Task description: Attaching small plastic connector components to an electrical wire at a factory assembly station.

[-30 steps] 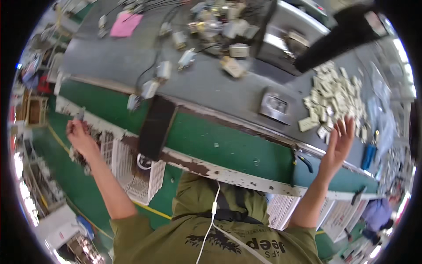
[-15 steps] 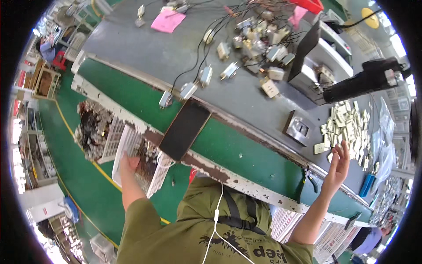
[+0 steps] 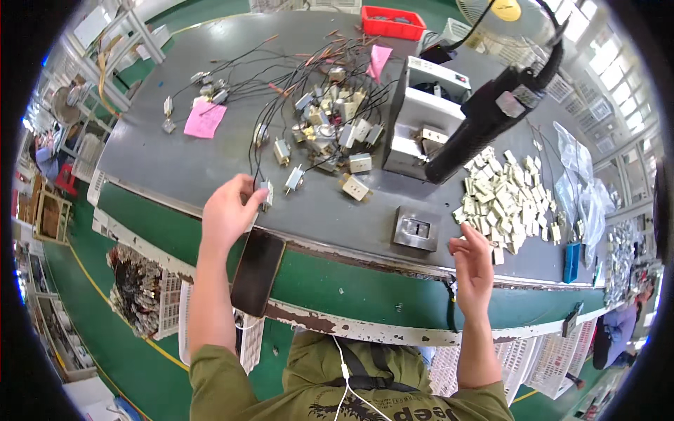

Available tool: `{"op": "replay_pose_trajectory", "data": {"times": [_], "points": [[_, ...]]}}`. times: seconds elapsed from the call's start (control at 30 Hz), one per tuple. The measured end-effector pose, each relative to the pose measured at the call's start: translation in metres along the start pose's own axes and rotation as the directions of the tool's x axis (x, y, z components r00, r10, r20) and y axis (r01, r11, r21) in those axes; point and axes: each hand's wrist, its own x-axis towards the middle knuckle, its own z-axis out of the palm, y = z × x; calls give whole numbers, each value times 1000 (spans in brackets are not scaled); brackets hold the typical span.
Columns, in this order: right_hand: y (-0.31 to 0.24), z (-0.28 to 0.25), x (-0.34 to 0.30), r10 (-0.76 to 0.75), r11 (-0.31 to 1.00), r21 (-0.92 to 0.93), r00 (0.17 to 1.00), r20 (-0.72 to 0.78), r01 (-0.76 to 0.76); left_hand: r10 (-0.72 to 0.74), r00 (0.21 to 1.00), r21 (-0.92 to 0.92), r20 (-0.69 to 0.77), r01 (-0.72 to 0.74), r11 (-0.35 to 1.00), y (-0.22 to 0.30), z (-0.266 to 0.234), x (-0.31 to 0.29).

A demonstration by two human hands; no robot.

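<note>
My left hand (image 3: pixel 228 210) reaches over the front edge of the grey table, thumb and fingers closed around a small white and silver socket (image 3: pixel 267 195) with a black cord. The fingers hide part of it. Other corded sockets (image 3: pixel 295 179) lie just beyond, trailing into a heap of sockets (image 3: pixel 326 126). My right hand (image 3: pixel 474 270) hovers at the table edge with bent fingers apart, seemingly holding nothing. Close to its fingertips lies a pile of small cream-coloured plastic pieces (image 3: pixel 502 200). A metal block (image 3: pixel 416 229) with a recess sits left of that hand.
A metal box-shaped fixture (image 3: pixel 404 126) and a black cylindrical tool (image 3: pixel 477 126) stand mid-table. Below the edge, a phone (image 3: pixel 258 272) lies across the green ledge (image 3: pixel 365 284). Pliers (image 3: pixel 451 305), a blue box (image 3: pixel 572 263), a red tray (image 3: pixel 393 22) and pink paper (image 3: pixel 205 121) are around.
My left hand has come up from the white basket beside the ledge to the corded sockets at the table edge. My right hand has shifted slightly, its fingers more bent. The view has turned.
</note>
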Motion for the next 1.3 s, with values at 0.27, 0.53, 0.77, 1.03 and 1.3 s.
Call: {"op": "replay_pose_trajectory", "data": {"times": [0.27, 0.53, 0.77, 1.03, 1.3], "points": [[-7, 1, -12, 49, 998, -57, 972, 231, -37, -7, 884, -588, 467, 316, 744, 44, -23, -26], [-71, 48, -11, 34, 970, 171, 797, 603, -170, 384, 809, -865, 445, 276, 419, 109, 18, -80], [-52, 6, -14, 226, 971, -183, 827, 515, -152, 176, 956, -966, 233, 206, 156, 83, 4, -33], [-31, 9, -21, 236, 961, 86, 940, 246, -263, 354, 911, -939, 209, 86, 334, 89, 27, -55], [-37, 42, 1, -57, 956, -267, 969, 241, 123, 459, 841, -830, 286, -22, 557, 125, 73, -98]]}}
